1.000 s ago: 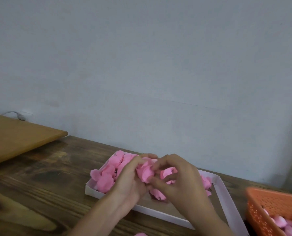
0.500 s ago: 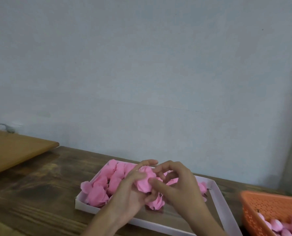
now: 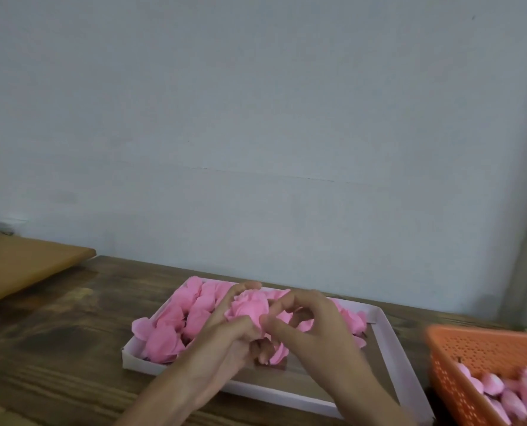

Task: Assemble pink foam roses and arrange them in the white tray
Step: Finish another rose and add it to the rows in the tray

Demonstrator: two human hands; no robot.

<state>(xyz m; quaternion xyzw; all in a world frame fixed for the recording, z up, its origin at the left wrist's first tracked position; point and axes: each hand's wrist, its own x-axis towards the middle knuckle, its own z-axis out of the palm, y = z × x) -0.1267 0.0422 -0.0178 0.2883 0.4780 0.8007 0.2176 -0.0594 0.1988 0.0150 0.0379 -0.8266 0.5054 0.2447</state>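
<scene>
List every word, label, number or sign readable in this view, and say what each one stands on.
None: no text can be read anywhere in this view.
The white tray, the orange basket, the wall, the wooden table and the tan board show no print.
The foam rose held in both hands is plain pink.
</scene>
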